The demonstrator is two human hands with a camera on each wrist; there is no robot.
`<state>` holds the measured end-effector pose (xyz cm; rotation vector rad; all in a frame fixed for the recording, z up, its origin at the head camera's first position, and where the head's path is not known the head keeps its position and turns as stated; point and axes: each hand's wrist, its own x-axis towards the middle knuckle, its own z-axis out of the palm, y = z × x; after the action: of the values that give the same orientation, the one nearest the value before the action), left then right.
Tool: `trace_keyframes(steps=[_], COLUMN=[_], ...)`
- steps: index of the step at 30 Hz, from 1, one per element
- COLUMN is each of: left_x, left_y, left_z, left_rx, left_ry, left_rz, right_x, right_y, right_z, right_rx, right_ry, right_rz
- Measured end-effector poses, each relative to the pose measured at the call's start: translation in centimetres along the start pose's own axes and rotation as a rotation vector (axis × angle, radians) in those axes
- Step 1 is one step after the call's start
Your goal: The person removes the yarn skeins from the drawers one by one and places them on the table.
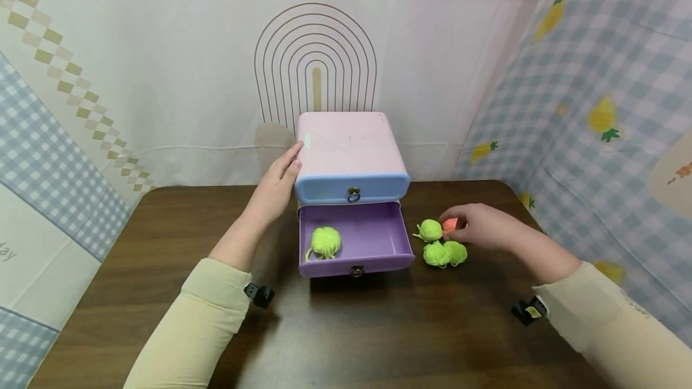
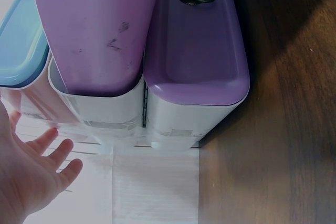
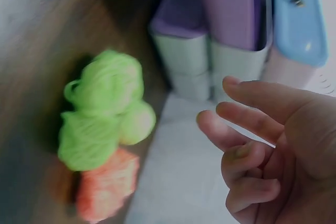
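Note:
A small drawer cabinet (image 1: 346, 143) with a pink top stands against the back cloth. Its purple drawer (image 1: 367, 267) is pulled out, with one green yarn ball (image 1: 326, 241) inside at the left. My left hand (image 1: 276, 188) rests on the cabinet's upper left side, fingers extended. On the table to the right, my right hand (image 1: 481, 227) reaches over an orange yarn ball (image 1: 450, 226). The right wrist view shows this hand's fingers spread and loosely bent, with nothing between them. Beside the orange ball lie several green yarn balls (image 1: 430, 230).
Above the pulled-out drawer is a blue drawer front (image 1: 352, 189), pushed in, with a ring pull. Another purple drawer front (image 2: 197, 35) sits below, also pushed in. The dark wooden table (image 1: 351, 335) extends toward me, and patterned cloth (image 1: 594, 107) hangs around it.

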<state>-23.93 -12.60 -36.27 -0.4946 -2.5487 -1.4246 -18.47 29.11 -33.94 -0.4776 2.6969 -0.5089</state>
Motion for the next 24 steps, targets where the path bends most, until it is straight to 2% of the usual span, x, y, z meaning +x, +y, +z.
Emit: trace_keyframes(steps=[4,7,13,18,24], left_x=[0.0,0.0,-0.1,-0.1,-0.1], left_y=[0.1,0.1,0.0,0.1,0.1], left_z=[0.0,0.0,0.0,-0.1,0.0], left_rx=[0.001,0.001,0.003,0.002,0.003], left_ry=[0.0,-0.001,0.002,0.004,-0.001], left_rz=[0.0,0.004,0.003,0.004,0.004], right_x=[-0.8,-1.1,-0.7,0.2,1.3], right_y=[-2.3,-4.2,-8.3,-11.6,-14.6], right_z=[-0.9,-1.4,-1.5,-0.8,0.4], right_rx=[0.03,0.007,-0.133,-0.251,-0.326], right_ry=[0.012,0.012,0.017,0.015,-0.017], right_rz=[-0.031,-0.062,-0.155,-0.242,-0.273])
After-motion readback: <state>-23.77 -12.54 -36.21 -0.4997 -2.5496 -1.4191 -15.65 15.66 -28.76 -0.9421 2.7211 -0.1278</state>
